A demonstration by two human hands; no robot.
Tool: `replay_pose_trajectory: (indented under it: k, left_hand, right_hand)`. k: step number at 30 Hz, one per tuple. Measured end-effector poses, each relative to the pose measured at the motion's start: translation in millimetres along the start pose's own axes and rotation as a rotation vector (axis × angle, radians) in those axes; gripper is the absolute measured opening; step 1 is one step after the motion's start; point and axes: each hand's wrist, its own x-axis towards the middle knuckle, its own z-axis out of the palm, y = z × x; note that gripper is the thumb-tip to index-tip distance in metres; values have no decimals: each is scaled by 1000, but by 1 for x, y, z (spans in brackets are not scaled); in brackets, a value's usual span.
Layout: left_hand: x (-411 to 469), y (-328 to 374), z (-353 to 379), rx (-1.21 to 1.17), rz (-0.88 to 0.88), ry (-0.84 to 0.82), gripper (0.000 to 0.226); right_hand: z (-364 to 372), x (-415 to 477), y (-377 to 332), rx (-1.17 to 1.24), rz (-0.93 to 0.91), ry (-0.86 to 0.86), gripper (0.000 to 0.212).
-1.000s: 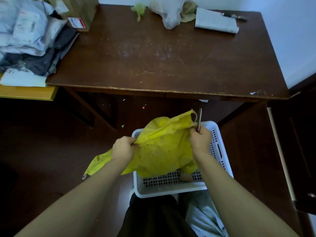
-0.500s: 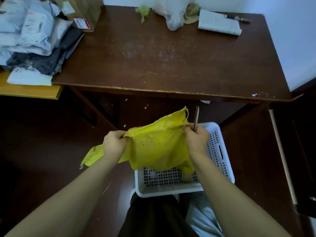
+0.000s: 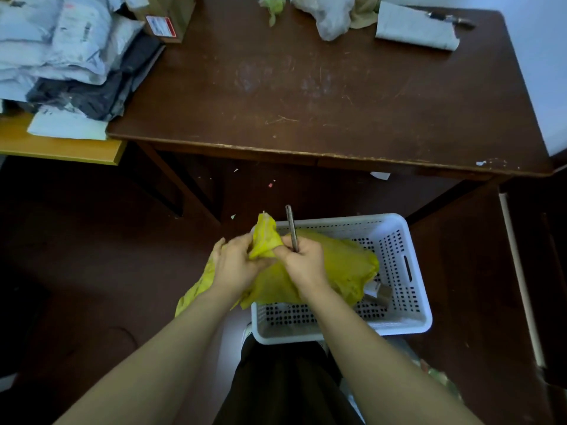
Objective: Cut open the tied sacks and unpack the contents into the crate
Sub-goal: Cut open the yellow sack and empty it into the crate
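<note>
Forearms converge over the crate [image 3: 337, 220], which stands on the floor just in front of the person's knees. The left hand [image 3: 236, 265] has its fingers curled round the bunched neck of the yellow sack [image 3: 343, 268]. The right hand [image 3: 303, 262], touching it, is clenched on a thin metal tool [image 3: 291, 225] that points up and away, and it seems to pinch the cloth as well. Whether the tool is a knife or closed scissors I cannot tell.

The sack's body slumps inside the crate, and one tail hangs outside over the near-left corner. A small carton [image 3: 379, 294] lies on the crate bottom beside the sack's right edge, so emptying looks under way.

To do this step well, the neck should be held taut between the two hands. The tool's tip should stay turned away from the left fingers, which sit very close to it. The sack's mouth belongs low over the crate, so nothing drops onto the floor. The loose tail could spill contents outside if it is lifted first.

Beyond, the dark table [image 3: 306, 87] carries a heap of mailers [image 3: 61, 50] at its left end and a white bag [image 3: 328, 16] at the far edge.
</note>
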Motion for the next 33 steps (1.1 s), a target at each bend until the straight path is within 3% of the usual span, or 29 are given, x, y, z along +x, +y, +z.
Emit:
replay_pose_trajectory:
  k: [2, 5, 8, 11, 13, 15, 19, 25, 33]
  left_hand:
    - [1, -1, 0, -22, 2, -5, 13]
    - [-3, -9, -1, -205, -98, -1, 5]
    - [-10, -15, -7, -503, -223, -24, 15]
    - [-9, -27, -12, -552, -235, -63, 16]
    - [-6, -33, -16, -576, -229, -80, 19]
    - [-2, -38, -19, -585, -240, -62, 19]
    - [9, -39, -24, -610, -302, 49, 16]
    - [39, -32, -36, -715, -432, 272, 16]
    - [47, -31, -38, -693, -492, 338, 15]
  right_hand:
    - [0, 5, 3, 72, 45, -26, 29]
    - [-21, 19, 21, 74, 118, 71, 33]
    - [-43, 36, 54, -298, 189, 54, 63]
    - [-51, 55, 85, -639, 213, -59, 81]
    - [-46, 68, 99, -782, 215, -119, 61]
    - [-39, 75, 105, -811, 230, -93, 15]
    - [-37, 79, 100, -846, 227, -23, 14]
    - [-31, 70, 78, -631, 159, 119, 13]
    - [-20, 66, 55, -576, 112, 101, 12]
